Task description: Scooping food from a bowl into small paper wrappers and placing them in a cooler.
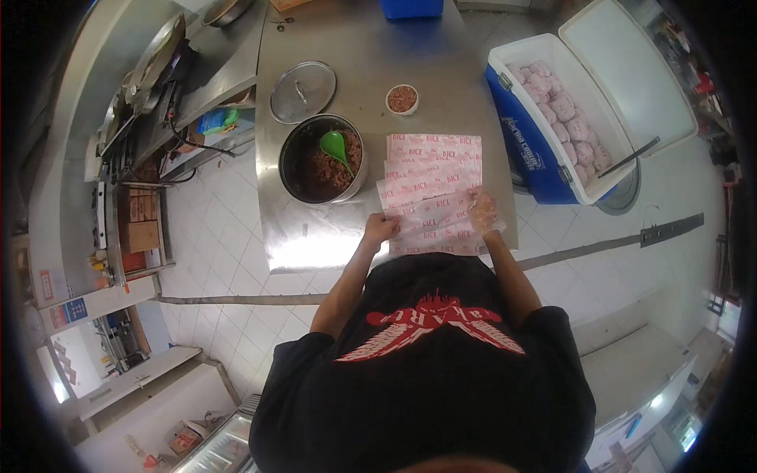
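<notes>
My left hand (pixel 380 229) is bare and pinches the left edge of a printed wrapping paper sheet (pixel 434 214). At the right side of that sheet, my right hand (pixel 484 213), in a clear plastic glove, grips its edge. More sheets with red print, a stack of wrapping paper (pixel 434 148), lie fanned out beneath and beyond. Left of the papers stands a metal pot (pixel 297 155) partly filled with reddish-brown cooked rice (pixel 331 172). A green plastic ladle (pixel 333 145) rests in it. Farther back, a small white bowl (pixel 402 112) is full of similar rice (pixel 402 98).
The steel table (pixel 366 47) carries a round metal lid (pixel 303 93) behind the pot and a blue container (pixel 411 8) at the far end. To the right, an open blue cooler (pixel 520 142) holds several wrapped bundles (pixel 563 106). A stove counter (pixel 219 77) runs along the left.
</notes>
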`<state>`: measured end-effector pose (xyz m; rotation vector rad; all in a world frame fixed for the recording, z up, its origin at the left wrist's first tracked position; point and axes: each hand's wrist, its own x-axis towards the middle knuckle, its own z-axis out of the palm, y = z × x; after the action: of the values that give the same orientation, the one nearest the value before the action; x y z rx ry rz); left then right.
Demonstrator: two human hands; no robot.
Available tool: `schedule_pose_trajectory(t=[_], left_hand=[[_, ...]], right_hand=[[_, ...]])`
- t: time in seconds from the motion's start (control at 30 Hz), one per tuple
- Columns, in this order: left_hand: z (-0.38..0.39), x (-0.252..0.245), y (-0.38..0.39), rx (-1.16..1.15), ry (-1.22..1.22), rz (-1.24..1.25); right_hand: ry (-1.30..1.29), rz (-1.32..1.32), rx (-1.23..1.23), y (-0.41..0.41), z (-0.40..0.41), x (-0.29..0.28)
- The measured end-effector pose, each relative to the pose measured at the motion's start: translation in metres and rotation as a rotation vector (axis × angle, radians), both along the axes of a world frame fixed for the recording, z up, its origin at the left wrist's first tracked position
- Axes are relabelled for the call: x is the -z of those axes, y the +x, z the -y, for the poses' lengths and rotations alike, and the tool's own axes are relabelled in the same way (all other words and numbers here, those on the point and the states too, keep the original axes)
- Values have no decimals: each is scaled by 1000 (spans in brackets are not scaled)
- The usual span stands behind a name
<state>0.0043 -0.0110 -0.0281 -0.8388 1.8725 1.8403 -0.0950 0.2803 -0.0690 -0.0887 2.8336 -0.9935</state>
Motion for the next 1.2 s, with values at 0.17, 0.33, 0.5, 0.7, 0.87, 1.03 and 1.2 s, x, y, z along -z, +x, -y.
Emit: schedule_pose_trajectory(t=[0.17,0.33,0.5,0.7,0.87,1.03,1.2], left_hand=[[9,-1,19,-263,-38,38],[-3,-13,12,187,-735,-319],[-12,-30,-35,385,-1162,-599],[-15,-32,-71,640,-1206,-308],[-13,-37,-84,777,-1186,-349],[-13,-42,-79,647,-626,-177],[-13,-37,-52,871,-862,-628]], right_hand=[[120,-392,-326,19,60,-129],[132,-511,-766,41,87,-75],[112,-407,-758,29,102,-58],[-179,-161,-720,7,90,-63],[-36,-336,-588,4,92,-72],[341,-427,-529,-4,95,-110],[362,-355,-889,-22,78,-111]])
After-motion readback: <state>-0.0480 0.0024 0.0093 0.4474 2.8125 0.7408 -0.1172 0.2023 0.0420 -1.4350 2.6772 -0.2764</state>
